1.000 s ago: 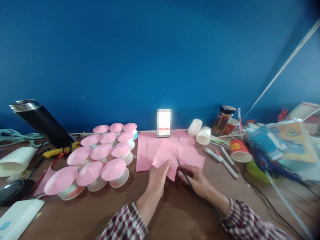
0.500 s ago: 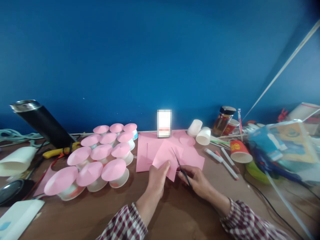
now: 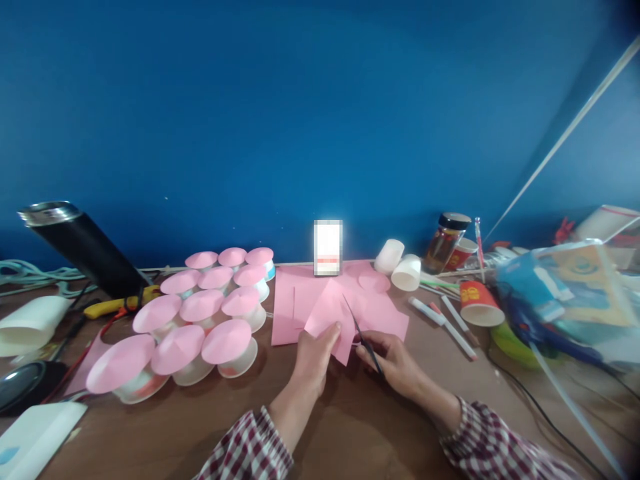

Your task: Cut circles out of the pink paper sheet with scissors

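My left hand [image 3: 316, 353] pinches a piece of pink paper [image 3: 326, 313], its thumb lying on top. In my right hand [image 3: 393, 360] is a pair of dark scissors [image 3: 367, 347], the blade pointing up and left along the right part of that piece. Beneath and behind lie more pink sheets [image 3: 284, 300], with a pink disc [image 3: 374, 281] near their back right. To the left, several white cups [image 3: 239, 358] stand in rows, topped with shallow pink paper cones [image 3: 227, 341].
A black flask [image 3: 90, 247] and yellow-handled tool [image 3: 107, 307] lie left. Two white cups [image 3: 406, 273], markers [image 3: 457, 337], a lidded jar [image 3: 447, 241], a red cup [image 3: 480, 303] and a glue gun [image 3: 550, 337] are right. A cable crosses the right side.
The view has shifted very slightly. Both hands, the pink piece and the scissors look almost unchanged.
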{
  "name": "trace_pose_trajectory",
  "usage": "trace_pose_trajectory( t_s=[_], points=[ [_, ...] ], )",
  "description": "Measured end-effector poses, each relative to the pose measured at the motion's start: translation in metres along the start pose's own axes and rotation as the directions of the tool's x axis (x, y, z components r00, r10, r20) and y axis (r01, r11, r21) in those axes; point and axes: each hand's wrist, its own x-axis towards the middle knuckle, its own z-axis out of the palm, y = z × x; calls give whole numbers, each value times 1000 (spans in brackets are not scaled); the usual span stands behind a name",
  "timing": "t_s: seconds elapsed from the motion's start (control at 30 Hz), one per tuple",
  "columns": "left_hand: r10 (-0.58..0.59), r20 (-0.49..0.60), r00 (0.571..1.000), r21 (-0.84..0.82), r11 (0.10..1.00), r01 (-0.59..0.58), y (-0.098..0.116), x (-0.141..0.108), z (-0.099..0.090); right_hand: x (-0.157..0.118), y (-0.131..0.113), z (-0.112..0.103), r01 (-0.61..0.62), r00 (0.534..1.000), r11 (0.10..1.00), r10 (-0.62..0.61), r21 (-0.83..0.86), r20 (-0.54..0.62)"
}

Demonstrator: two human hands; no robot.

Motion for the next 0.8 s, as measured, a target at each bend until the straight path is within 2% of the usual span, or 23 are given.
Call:
trace_pose_trajectory(
  t_s=[0.53, 0.8],
  points=[
    [19, -16, 1000, -8, 1000, -19, -7, 3, -1, 0, 1, 0, 5, 1000, 1000, -5, 24, -1],
    [-12, -42, 999, -46, 999, 11, -7, 2, 0, 1, 3, 0, 3, 1000, 1000, -3, 15, 1]
  ],
)
